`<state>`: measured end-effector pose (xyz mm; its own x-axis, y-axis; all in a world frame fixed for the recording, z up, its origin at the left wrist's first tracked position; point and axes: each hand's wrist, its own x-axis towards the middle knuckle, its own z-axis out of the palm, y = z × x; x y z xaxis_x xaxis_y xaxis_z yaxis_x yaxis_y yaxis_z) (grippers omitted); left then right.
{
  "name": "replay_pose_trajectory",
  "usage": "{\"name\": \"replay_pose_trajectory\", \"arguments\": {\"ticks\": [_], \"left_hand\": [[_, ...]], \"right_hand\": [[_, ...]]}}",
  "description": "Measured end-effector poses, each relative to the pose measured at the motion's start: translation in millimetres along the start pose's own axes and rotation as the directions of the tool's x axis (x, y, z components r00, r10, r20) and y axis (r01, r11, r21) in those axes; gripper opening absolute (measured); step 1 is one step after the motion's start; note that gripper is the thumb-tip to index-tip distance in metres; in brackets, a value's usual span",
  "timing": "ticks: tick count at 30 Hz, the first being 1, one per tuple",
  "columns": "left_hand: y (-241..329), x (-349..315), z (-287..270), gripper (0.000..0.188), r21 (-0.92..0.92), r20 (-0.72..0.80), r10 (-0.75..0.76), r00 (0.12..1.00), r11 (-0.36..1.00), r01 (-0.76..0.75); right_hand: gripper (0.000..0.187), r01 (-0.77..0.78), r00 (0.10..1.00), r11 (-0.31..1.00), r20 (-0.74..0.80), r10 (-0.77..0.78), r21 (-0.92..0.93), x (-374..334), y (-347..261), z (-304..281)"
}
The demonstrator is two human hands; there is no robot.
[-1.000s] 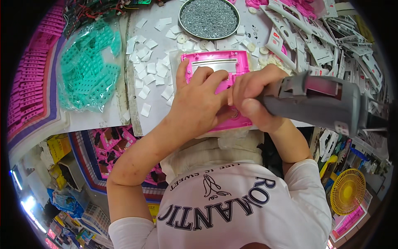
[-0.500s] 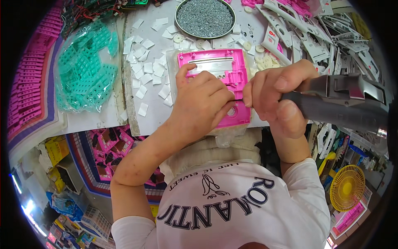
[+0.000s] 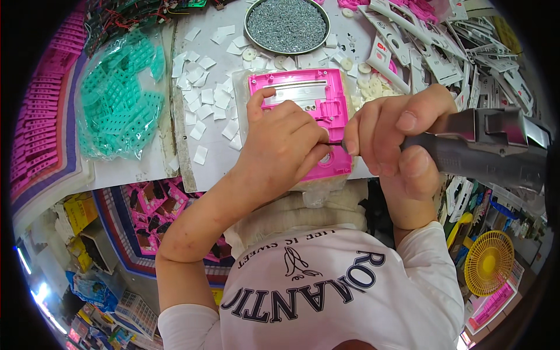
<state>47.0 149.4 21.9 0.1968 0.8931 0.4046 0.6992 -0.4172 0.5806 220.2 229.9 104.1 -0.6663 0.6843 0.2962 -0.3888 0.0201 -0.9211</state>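
Note:
A pink plastic casing with a clear-and-silver strip lies on the table in front of me. My left hand rests across its left part, little finger out on the strip. Its thumb and forefinger pinch together at the tip of a thin dark bit, and whatever is between them is hidden. My right hand is wrapped round the front of a dark grey electric screwdriver with a silver lever. The tool lies nearly level over the casing's right side, bit pointing left to my left fingertips.
Beyond the casing stands a round tray full of small screws. White square pads are scattered to its left, cream round discs to its right. A bag of green plastic parts lies left; white strips pile up at the right.
My right hand and the screwdriver have shifted slightly right, so more of the bit shows between my hands. My left hand has stayed nearly still on the casing.

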Motion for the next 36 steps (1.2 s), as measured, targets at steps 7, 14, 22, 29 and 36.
{"name": "replay_pose_trajectory", "arguments": {"ticks": [7, 14, 22, 29, 36], "left_hand": [[-6, -2, 5, 0.033, 0.119, 0.100, -0.047, 0.994, 0.992, 0.035], [-6, -3, 11, 0.030, 0.159, 0.063, -0.066, 0.996, 0.986, 0.056], [-5, -4, 9, 0.042, 0.194, 0.134, -0.086, 0.987, 0.979, 0.059], [-56, -39, -78, 0.027, 0.049, -0.261, -0.148, 0.954, 0.985, 0.166], [-114, -85, -215, 0.029, 0.712, 0.008, -0.535, 0.845, 0.596, 0.371]], "right_hand": [[0.029, 0.131, 0.991, 0.991, 0.022, -0.131, -0.003, -9, 41, -19], [0.021, 0.136, 0.991, 0.990, 0.018, -0.135, -0.029, -18, 67, -18], [0.031, 0.101, 0.974, 0.992, 0.194, -0.113, 0.068, 0, 68, -20], [0.043, 0.129, 0.991, 0.991, 0.017, -0.130, 0.039, 17, 6, -78], [0.044, 0.064, 0.969, 0.931, -0.201, -0.144, -0.359, 40, -12, -119]]}}
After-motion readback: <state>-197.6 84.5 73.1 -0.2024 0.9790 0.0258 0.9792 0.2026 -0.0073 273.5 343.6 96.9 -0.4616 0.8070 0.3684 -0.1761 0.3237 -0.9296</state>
